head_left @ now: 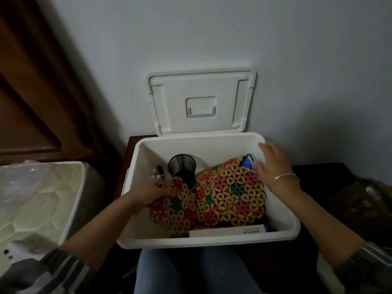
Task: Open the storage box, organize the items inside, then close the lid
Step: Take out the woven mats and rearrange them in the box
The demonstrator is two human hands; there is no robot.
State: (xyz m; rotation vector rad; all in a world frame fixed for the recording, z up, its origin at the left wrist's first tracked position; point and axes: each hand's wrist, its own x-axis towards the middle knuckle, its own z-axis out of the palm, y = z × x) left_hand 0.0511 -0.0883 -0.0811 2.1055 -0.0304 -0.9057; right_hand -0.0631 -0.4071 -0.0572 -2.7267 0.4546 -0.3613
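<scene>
The white storage box (284, 213) stands open in front of me, its lid (201, 102) leaning upright against the wall. Inside lie two colourful flower-patterned woven mats: my left hand (148, 194) grips the edge of the left mat (176, 211), and the larger right mat (231, 196) rests tilted beside it. My right hand (273, 166) hovers with straight fingers over the box's right side, near a blue item with a black cable (247, 162). A black mesh pen cup (182, 168) stands at the back, small bottles (158, 171) to its left. A flat white carton (227, 230) lies along the front wall.
A pale bin lined with clear plastic (42, 198) stands to the left. The box sits on a dark low table (318, 172). Cluttered items (364, 200) lie at the right edge. My knees in blue jeans (191, 270) are just below the box. A brown curtain (31, 81) hangs at left.
</scene>
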